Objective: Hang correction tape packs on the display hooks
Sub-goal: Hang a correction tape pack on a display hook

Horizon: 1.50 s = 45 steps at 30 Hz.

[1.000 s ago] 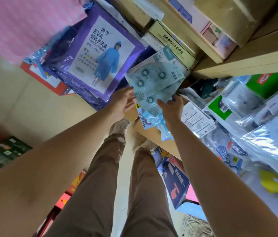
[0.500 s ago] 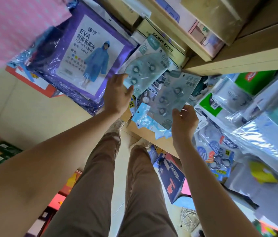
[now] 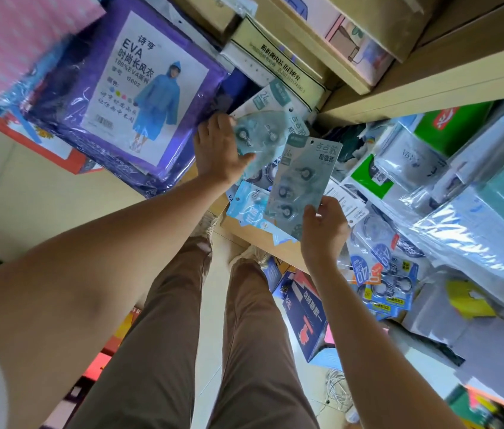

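**Pack orientation before hooking**

The right grip [image 3: 322,233] pinches the lower edge of a correction tape pack [image 3: 301,178]. The pack stands up and away from this grip. Its long axis runs from the fingers toward the display and tilts slightly right. The hang hole [image 3: 312,142] is in the top edge, at the end farthest from the grip.

The left grip [image 3: 216,153] grasps a second pack [image 3: 260,134] by its side. This pack is held higher and to the left, just beside the purple raincoat package [image 3: 139,88]. The two packs overlap at one corner in this view.

No hook is visible. The left grip appears nearer the display, so its pack probably goes on first. The coming move depends on steering the far-end hole from the opposite edge.

Each pack is a flat, pale blue card under a clear blister. Round tape wheels sit in a row along its length, below a printed header.
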Each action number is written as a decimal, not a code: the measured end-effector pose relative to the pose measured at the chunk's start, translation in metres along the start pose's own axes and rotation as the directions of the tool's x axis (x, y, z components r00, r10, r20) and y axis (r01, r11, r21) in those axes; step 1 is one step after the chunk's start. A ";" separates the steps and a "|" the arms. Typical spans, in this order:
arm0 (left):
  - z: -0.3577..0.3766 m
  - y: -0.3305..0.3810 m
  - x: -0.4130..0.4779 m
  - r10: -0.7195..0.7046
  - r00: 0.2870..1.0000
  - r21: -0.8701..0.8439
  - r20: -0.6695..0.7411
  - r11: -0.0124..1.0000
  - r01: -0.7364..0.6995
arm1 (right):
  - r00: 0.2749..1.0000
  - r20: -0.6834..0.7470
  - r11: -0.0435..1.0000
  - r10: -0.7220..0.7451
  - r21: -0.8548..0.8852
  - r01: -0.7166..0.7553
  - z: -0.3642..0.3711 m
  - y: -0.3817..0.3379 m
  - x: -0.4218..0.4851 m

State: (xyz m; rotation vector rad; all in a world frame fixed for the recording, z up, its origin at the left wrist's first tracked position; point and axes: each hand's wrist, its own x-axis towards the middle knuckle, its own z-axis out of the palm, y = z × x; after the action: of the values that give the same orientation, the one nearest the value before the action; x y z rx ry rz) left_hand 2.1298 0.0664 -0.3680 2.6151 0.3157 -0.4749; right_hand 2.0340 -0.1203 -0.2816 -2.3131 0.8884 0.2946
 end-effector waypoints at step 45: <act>-0.399 0.178 -0.250 0.542 0.704 -0.240 -0.459 0.687 -0.685 | 0.802 -0.549 0.889 -0.235 0.213 0.406 -0.375 -0.122 -0.179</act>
State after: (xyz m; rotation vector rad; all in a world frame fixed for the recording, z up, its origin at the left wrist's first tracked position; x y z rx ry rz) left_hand 2.0641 0.0676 0.1314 2.1895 -0.3591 0.2887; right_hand 1.9752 -0.1951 0.1412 -2.2021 0.6850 -0.6059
